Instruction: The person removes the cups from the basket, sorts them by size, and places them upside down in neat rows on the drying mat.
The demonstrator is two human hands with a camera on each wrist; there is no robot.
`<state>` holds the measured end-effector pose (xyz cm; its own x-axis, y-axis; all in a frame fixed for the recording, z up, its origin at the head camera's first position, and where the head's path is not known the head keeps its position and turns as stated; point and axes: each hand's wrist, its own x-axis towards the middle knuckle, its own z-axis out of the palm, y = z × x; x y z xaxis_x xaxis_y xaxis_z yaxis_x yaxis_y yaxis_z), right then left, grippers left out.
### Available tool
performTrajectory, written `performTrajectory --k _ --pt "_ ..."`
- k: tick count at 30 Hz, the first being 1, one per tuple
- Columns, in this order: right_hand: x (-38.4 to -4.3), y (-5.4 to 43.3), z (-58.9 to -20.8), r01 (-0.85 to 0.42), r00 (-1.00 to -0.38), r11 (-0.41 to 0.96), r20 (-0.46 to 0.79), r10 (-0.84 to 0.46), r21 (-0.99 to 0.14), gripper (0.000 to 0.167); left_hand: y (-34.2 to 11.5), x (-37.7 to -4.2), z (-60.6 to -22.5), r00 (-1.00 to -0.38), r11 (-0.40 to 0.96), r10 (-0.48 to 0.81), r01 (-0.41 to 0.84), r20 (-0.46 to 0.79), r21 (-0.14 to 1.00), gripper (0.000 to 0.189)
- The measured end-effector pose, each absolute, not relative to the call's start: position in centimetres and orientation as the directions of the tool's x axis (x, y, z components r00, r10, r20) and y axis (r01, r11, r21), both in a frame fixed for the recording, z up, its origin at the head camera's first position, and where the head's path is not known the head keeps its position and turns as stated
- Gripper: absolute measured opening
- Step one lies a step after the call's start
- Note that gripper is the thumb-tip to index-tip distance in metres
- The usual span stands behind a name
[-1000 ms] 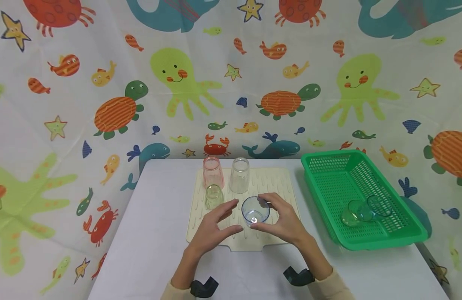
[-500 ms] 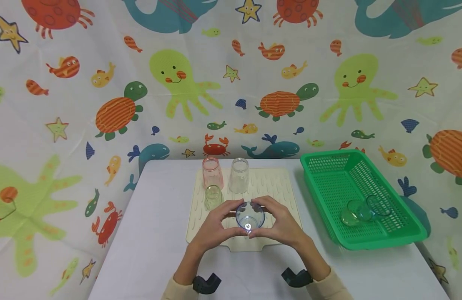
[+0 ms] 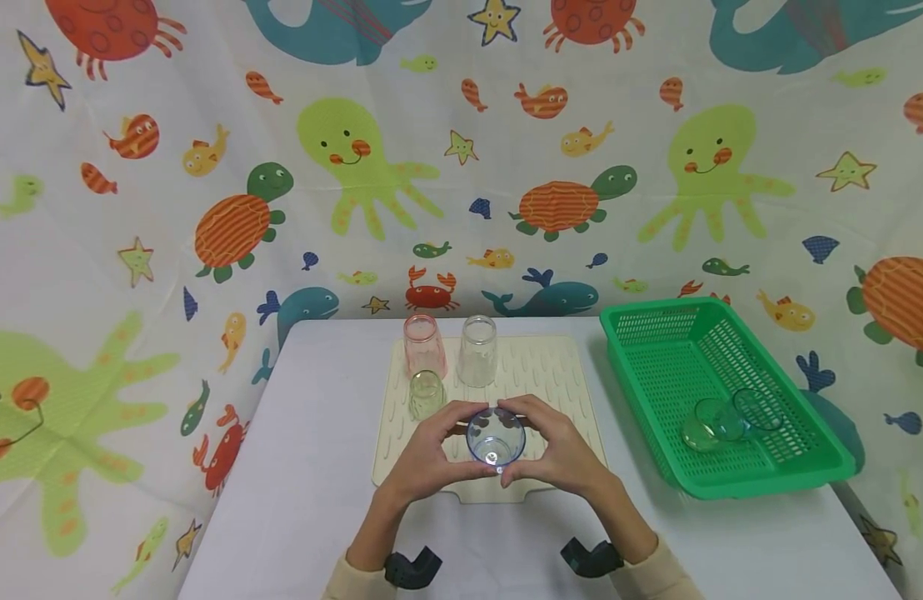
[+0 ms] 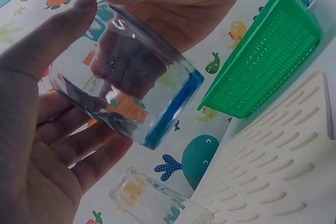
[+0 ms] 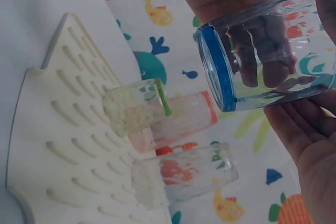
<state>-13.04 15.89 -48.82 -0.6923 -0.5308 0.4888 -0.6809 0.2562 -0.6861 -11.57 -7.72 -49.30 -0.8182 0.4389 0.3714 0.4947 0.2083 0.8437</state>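
Glass with a blue band is held between two hands, apart from the mat and over its near half, where the near edge ends in a short tab. The left hand curves round one side of it and the right hand round the other — thumbs along the near side with their tips close together, fingers bent round the far side, so both hands grip the glass. In the wrist views the blue band lies at the end turned toward the mat. Just beyond the left fingertips stands a small green glass, near the mat's left edge; behind it a pink glass and, to its right, a taller clear glass stand close to the far edge. On the right half of the mat, ribbed surface runs from the right hand back to that far edge. A strip of white table separates the mat from the green basket — the right hand is well apart from its rim — and a wider stretch of tabletop spreads on the left. Inside the basket, toward its near right corner, a greenish glass and a bluish glass lie close together.
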Motion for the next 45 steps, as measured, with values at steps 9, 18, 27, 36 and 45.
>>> performTrajectory --k 9,18,27,36,45 --pt "-12.7 15.7 -49.6 -0.605 -0.746 0.244 0.433 -0.506 -0.758 0.092 -7.7 -11.6 -49.1 -0.816 0.234 0.412 0.526 0.407 0.818 0.072" --pt "-12.4 14.9 -51.6 -0.508 -0.797 0.224 0.356 -0.487 -0.832 0.075 -7.8 -11.5 -48.8 -0.821 0.235 0.399 0.521 0.407 0.820 0.073" --pt "-12.3 14.2 -52.4 -0.474 -0.804 0.201 0.328 -0.495 -0.857 0.076 -7.9 -11.6 -48.8 -0.813 0.230 0.397 0.537 0.425 0.812 0.073" --pt "-12.5 14.5 -53.2 -0.467 -0.800 0.161 0.338 -0.496 -0.869 0.064 -8.4 -11.4 -49.2 -0.829 0.200 0.372 0.511 0.418 0.836 0.075" --pt "-12.4 15.7 -52.6 -0.389 -0.814 0.052 0.317 -0.487 -0.920 0.064 -9.7 -11.0 -49.8 -0.842 0.189 0.357 0.489 0.404 0.852 0.073"
